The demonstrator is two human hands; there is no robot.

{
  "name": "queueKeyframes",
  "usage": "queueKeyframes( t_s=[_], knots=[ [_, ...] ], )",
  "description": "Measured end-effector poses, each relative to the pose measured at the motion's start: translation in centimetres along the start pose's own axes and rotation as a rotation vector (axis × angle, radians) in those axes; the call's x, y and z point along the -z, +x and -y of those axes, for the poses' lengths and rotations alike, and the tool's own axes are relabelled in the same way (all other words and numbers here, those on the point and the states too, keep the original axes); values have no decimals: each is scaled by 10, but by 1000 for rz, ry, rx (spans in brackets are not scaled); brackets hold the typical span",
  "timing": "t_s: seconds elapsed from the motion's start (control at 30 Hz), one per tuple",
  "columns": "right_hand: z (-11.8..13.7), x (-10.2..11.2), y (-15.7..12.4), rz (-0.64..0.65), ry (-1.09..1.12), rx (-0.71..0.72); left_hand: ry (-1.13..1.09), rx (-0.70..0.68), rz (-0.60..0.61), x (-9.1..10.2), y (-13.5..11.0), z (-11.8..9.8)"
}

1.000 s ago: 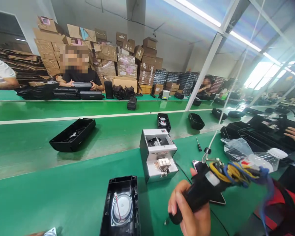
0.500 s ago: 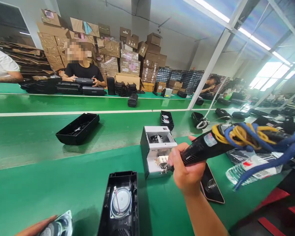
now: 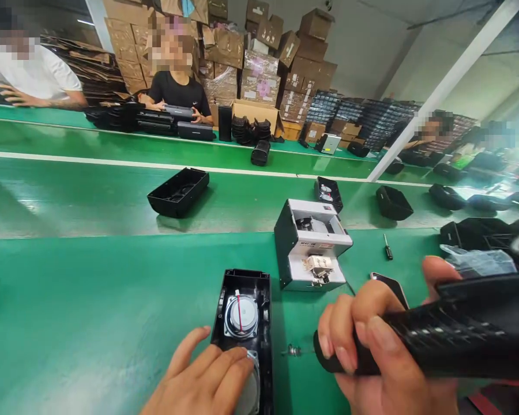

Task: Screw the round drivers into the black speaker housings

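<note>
My right hand [image 3: 372, 351] is wrapped round a black electric screwdriver [image 3: 441, 331], whose bit tip [image 3: 293, 350] points left just above the green bench. My left hand [image 3: 203, 380] lies over the near end of an open black speaker housing [image 3: 244, 323], its fingers curled on a round silver speaker unit [image 3: 249, 392] that sits in the housing. A second speaker unit [image 3: 241, 316] with a red wire sits mounted further up in the same housing. A grey-and-white screw feeder box [image 3: 310, 245] stands just beyond the housing.
A dark phone [image 3: 389, 285] and a small screwdriver [image 3: 387, 246] lie right of the feeder. Black housings [image 3: 178, 192] ride the green conveyor [image 3: 90, 190] beyond. Other people work across the line in front of stacked cardboard boxes [image 3: 259, 52]. A white post [image 3: 441, 92] rises at right.
My right hand drew the screwdriver back from the feeder box and down toward the housing. My left hand brought the silver speaker unit in from the lower left and set it in the housing's near end.
</note>
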State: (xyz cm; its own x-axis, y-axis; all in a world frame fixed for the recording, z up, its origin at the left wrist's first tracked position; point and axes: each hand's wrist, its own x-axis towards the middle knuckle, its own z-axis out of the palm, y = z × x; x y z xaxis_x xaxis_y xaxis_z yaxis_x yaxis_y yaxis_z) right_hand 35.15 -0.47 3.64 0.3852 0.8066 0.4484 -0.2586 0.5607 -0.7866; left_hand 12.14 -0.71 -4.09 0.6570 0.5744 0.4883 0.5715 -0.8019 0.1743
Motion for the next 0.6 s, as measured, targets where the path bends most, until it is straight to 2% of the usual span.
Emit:
queueKeyframes(
  t_s=[0.17, 0.23, 0.3, 0.4, 0.47, 0.6],
  knots=[
    [-18, -10, -9, 139, 43, -57, 15, 58, 262, -2, -4, 0],
    [-30, -10, -11, 173, 41, -76, -21, 111, 317, -2, -6, -2],
    [-39, -11, -14, 201, 52, -76, -69, 182, 344, -2, -7, -4],
    [-48, -12, -19, 223, 65, -83, -110, 295, 312, -4, -10, -6],
    [-52, -12, -22, 215, 56, -82, -131, 301, 303, -3, -12, -6],
    [-60, -8, -26, 213, 23, -64, -157, 268, 374, 0, -12, -4]
  ],
)
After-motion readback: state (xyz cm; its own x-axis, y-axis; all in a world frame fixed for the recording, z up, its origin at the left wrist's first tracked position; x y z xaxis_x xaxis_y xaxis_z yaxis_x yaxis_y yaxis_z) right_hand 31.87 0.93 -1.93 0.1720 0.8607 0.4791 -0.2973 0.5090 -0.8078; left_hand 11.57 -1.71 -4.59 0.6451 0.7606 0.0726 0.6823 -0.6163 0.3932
